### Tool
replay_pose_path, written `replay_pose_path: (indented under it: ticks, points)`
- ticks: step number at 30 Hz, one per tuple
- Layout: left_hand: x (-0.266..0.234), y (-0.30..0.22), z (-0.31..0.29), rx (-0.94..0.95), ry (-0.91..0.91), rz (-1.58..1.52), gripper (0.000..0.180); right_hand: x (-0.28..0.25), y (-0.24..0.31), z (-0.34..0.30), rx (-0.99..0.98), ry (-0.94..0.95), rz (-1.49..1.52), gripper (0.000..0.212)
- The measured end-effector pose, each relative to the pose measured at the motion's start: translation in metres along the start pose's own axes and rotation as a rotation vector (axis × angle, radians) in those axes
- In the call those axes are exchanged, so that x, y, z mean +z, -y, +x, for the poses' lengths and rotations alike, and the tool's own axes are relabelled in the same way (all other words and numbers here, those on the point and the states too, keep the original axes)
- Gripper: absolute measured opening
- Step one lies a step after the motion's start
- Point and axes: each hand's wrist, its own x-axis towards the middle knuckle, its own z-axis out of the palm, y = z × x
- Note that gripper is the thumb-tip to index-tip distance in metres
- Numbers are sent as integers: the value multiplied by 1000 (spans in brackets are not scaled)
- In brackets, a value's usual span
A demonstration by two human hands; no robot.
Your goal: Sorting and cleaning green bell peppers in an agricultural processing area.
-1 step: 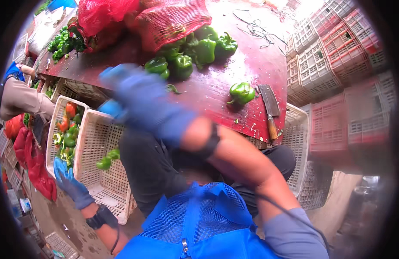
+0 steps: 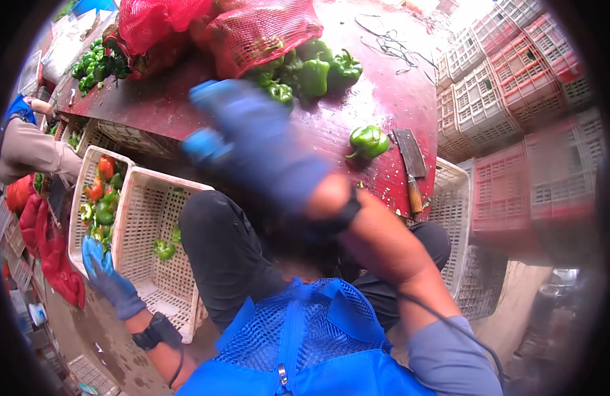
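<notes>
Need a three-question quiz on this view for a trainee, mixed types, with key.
1. True or false: the knife lies to the right of the single green pepper on the red table.
2. Fill in: the left hand is at the near end of a ____ holding red and green peppers.
3. Choose one: the right hand, blurred in this view, wears a glove that is A) red, B) blue, C) white.

Key: 1. True. 2. Crate. 3. B.
</notes>
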Motion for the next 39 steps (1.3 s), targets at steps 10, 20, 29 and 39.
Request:
replay_pose_path:
  ticks: [10, 20, 29, 39]
  points:
    - [256, -129, -83, -88, 839, -106, 42, -160, -201, -157, 1108, 110, -397, 69]
    - [432, -17, -158, 107, 1274, 396, 47, -93, -185, -159, 842, 169, -129, 63]
    - [348, 15, -209, 30, 1175, 64, 34, -80, -139, -172, 651, 298, -69, 61]
    - [332, 52, -225, -303, 1483, -240, 29, -69, -118, -179, 587, 380, -166, 51]
